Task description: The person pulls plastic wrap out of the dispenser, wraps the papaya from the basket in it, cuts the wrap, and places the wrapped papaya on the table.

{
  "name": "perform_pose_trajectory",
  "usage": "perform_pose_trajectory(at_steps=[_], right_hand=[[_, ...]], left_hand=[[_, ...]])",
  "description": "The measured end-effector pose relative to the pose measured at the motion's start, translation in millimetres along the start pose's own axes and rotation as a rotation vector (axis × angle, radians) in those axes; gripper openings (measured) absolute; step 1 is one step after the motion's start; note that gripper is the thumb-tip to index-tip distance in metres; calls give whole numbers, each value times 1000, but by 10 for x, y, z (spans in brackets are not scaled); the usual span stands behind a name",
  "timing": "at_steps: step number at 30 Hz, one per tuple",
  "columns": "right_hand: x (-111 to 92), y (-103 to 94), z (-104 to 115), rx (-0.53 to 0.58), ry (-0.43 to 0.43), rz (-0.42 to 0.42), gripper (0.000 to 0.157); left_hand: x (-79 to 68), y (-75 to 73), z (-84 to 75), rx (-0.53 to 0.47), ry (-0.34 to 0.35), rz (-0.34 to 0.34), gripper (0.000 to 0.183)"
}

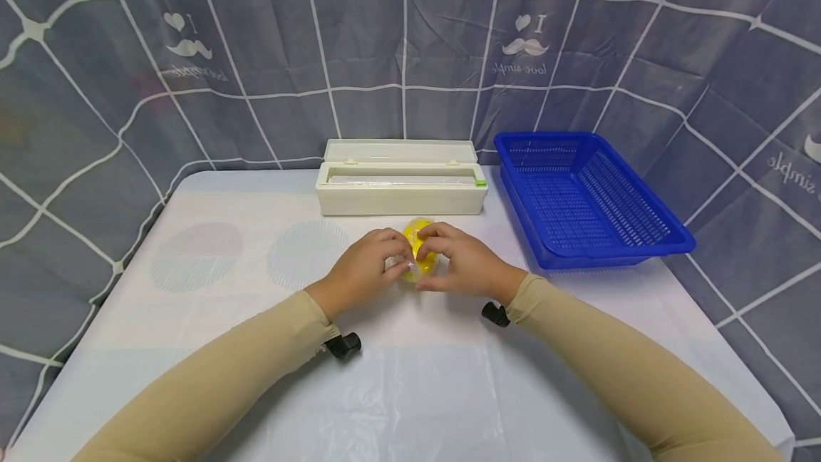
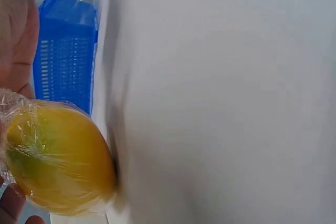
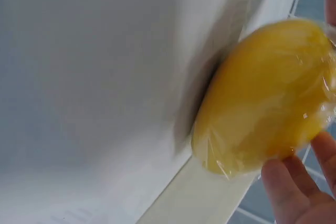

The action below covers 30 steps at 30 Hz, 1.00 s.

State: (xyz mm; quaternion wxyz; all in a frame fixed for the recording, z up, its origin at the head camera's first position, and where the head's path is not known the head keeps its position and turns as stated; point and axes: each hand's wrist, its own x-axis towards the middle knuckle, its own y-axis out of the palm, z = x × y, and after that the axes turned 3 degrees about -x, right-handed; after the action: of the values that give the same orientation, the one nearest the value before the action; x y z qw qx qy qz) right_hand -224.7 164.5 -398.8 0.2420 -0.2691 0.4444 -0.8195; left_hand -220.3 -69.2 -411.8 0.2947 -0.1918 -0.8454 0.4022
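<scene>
A yellow oval fruit (image 1: pixel 415 229), with a greenish patch in the left wrist view, rests on the table in a wrap of clear cling film (image 2: pixel 39 142). From its left side my left hand (image 1: pixel 368 262) pinches the gathered film on top between fingers and thumb. My right hand (image 1: pixel 471 260) curls its fingers and thumb around the fruit's right side. In the right wrist view the fingertips (image 3: pixel 278 177) press against the wrapped fruit, and the film is smooth over its lower end.
Just behind the hands stands a long white cling film dispenser (image 1: pixel 403 199), its lid (image 1: pixel 400 151) raised and a roll inside. To the right is a blue plastic basket (image 1: pixel 545 234). A grey checked curtain (image 1: pixel 359 41) hangs around the white-covered table (image 1: pixel 410 391).
</scene>
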Motion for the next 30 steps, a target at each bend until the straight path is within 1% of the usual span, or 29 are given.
perform_pose_trajectory(at_steps=[2,4,6,8,12,14,17,22,27,30], right_hand=[[12,24,13,-42,-17,-36,25],[20,43,23,-59,-20,-66,16],[22,53,28,-45,-5,-84,8],[25,51,36,-19,22,-88,6],[34,37,33,18,67,-94,9],[36,31,30,27,77,-98,11],[42,31,23,38,81,-107,13],[60,39,31,53,95,-123,14],[78,49,42,72,123,-135,15],[90,56,45,89,149,-143,14]], left_hand=[[21,-4,-2,-24,-23,-4,4],[39,-4,1,-52,-45,-12,6],[59,-2,9,-80,-61,-17,8],[72,-4,20,-108,-76,-18,9],[86,-27,28,-185,-127,-4,9],[85,-40,32,-223,-156,0,11],[81,-46,40,-252,-188,-9,12],[97,-24,54,-266,-230,-72,8],[133,8,55,-281,-274,-132,19],[152,15,49,-278,-287,-162,20]])
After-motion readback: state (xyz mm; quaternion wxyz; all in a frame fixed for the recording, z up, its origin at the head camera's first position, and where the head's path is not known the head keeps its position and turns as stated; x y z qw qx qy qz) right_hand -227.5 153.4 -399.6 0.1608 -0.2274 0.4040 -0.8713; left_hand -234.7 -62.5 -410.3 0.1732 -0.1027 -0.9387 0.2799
